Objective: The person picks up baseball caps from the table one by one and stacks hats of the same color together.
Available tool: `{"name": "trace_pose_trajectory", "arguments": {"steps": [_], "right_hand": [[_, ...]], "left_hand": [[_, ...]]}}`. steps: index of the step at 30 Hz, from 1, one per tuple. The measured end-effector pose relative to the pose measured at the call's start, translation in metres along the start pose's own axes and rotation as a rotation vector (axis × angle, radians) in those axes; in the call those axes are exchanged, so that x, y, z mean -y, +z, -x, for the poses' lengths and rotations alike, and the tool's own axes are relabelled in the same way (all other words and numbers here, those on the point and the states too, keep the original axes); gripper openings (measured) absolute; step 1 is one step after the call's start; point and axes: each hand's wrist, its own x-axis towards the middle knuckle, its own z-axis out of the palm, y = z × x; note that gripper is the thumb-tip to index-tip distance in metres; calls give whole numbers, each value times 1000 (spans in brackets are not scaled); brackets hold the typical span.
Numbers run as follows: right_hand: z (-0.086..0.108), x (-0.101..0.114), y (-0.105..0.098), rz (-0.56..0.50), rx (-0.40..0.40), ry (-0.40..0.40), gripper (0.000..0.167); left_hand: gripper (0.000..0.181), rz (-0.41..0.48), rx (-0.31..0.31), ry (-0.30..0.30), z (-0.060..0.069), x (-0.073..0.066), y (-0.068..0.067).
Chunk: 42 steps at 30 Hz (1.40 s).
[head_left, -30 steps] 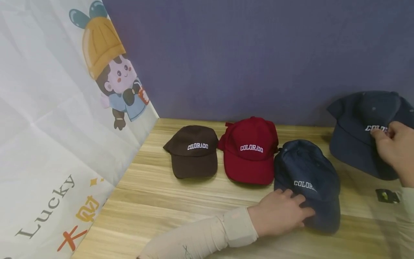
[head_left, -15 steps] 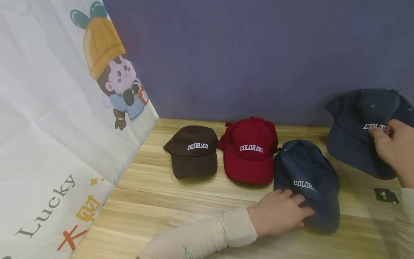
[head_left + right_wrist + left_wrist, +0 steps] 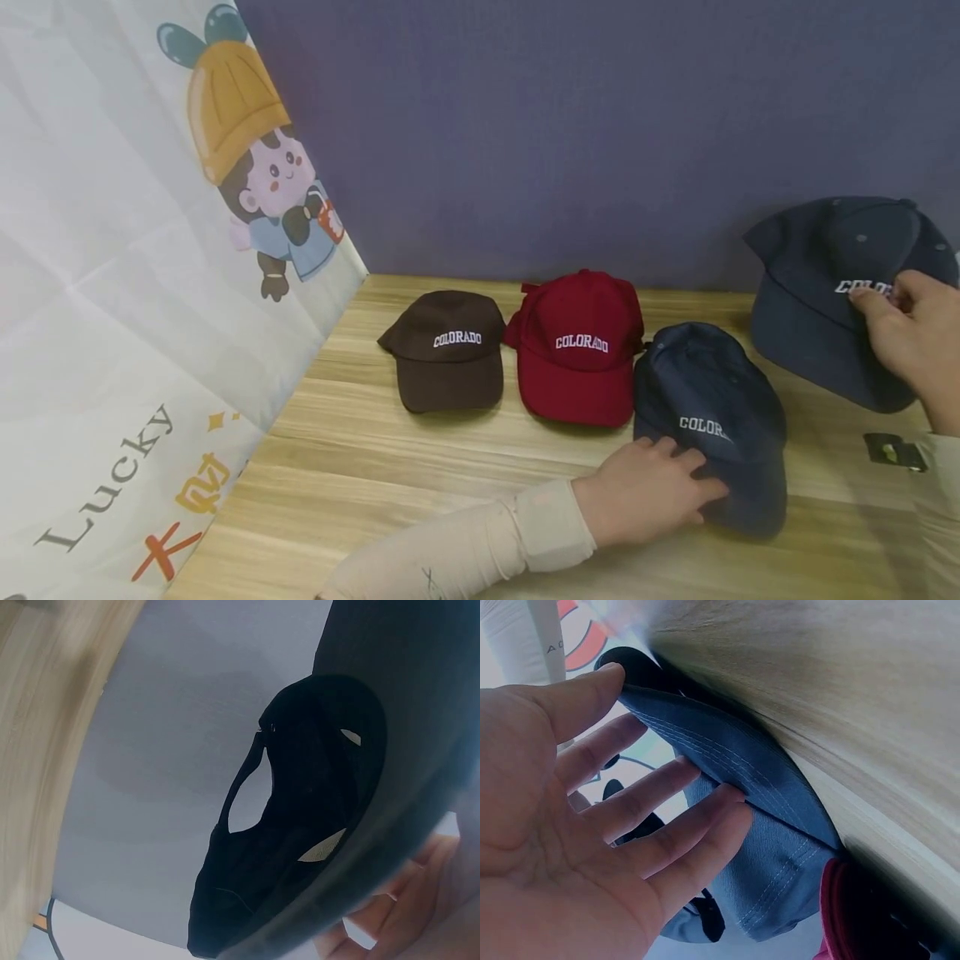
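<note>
In the head view, the right hand point(image 3: 917, 337) pinches a dark navy baseball cap point(image 3: 810, 321) at its front, partly covering the white COLORADO lettering. That cap is held up off the table, tilted. The right wrist view looks into its dark inside point(image 3: 300, 772) and back strap opening. My left hand point(image 3: 651, 492) rests with spread fingers on a second navy cap point(image 3: 708, 379), which lies on the table. In the left wrist view, the fingers of the left hand point(image 3: 592, 817) are loosely extended, touching that cap point(image 3: 761, 855) near its brim.
A brown cap point(image 3: 453, 342) and a red cap point(image 3: 577, 350) lie in a row left of the navy one. The wooden table point(image 3: 360, 492) meets a blue-grey wall point(image 3: 540, 142) behind. A printed white sheet point(image 3: 97, 275) hangs at left. A small dark item point(image 3: 894, 451) lies near the right sleeve.
The right hand and its navy cap have drifted slightly up and to the left. The left hand and the caps on the table have stayed in place.
</note>
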Motion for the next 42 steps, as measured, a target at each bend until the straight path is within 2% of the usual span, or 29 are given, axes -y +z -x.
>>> {"name": "trace_pose_trajectory", "arguments": {"steps": [5,13,29,34,37,42], "right_hand": [[2,5,-3,27,28,-2,38],[1,8,-4,4,-7,-31,38],[7,19,-5,-48,25,-65,36],[9,22,-6,35,47,-113,37],[9,24,-7,111,94,-131,38],[11,28,-7,203,172,-117,41]], "left_hand": [[43,9,6,8,0,0,0],[43,16,-1,15,0,1,0],[44,23,-7,-3,-1,-1,2],[43,7,-16,-22,-1,-2,2],[38,0,-10,-35,-2,-3,2],[34,15,2,-39,-2,-3,4]]}}
